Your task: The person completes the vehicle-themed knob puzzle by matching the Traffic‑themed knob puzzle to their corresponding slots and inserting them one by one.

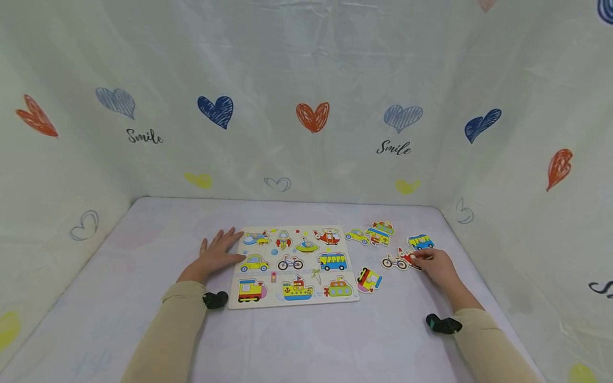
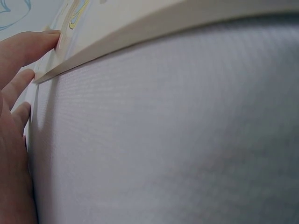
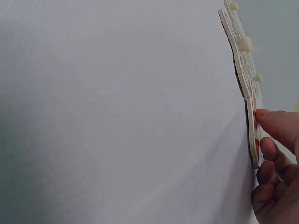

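Observation:
My left hand has its fingers spread, and they touch the left edge of a wooden puzzle board printed with vehicles. In the left wrist view the thumb rests on the board's edge. My right hand pinches a red puzzle piece, seemingly the helicopter, largely covered by the fingers. From the right wrist view, that red piece lies flat on the table, fingers curled at it. A bicycle piece lies against its left side, and a blue bus piece is just beyond.
Right of the board lie a yellow car piece, a submarine piece overlapping a boat piece, and a tilted train piece. White curtain walls with printed hearts stand around the table.

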Demonstrator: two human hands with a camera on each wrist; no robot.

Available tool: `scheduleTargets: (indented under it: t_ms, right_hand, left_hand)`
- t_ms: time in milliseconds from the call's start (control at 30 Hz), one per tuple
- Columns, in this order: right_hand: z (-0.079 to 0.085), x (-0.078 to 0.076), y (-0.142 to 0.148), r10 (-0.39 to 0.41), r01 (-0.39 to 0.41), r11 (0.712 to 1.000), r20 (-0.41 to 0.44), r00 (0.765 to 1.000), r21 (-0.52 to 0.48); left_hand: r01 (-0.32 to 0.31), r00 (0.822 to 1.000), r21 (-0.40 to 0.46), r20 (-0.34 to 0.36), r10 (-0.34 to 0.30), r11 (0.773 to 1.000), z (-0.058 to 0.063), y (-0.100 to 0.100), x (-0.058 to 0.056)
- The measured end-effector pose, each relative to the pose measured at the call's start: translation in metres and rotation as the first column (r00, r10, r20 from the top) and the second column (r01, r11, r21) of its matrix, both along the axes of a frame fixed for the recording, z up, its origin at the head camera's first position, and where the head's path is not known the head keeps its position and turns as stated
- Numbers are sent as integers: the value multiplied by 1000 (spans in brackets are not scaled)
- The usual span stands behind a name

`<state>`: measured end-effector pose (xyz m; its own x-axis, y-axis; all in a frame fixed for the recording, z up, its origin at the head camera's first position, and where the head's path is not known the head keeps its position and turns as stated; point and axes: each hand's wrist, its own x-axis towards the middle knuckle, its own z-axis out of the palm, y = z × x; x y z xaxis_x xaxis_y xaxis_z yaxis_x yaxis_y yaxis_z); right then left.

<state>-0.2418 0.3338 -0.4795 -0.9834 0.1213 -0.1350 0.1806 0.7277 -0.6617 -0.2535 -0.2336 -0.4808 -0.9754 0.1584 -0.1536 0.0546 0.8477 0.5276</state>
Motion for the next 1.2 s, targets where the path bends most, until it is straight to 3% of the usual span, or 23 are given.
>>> scheduleTargets:
  t_ms: [400,1200]
  right_hand:
    - [1,-17,-26,57,-58,998,-70,996,-5]
    - [9,-44,-96,171,-178,982,-94,981,-71]
  left_hand:
    - [-11,1000,8,-7,11,1000,-2,0,0]
    - [-25,1000,-4,2,25,1000,-2,1,1]
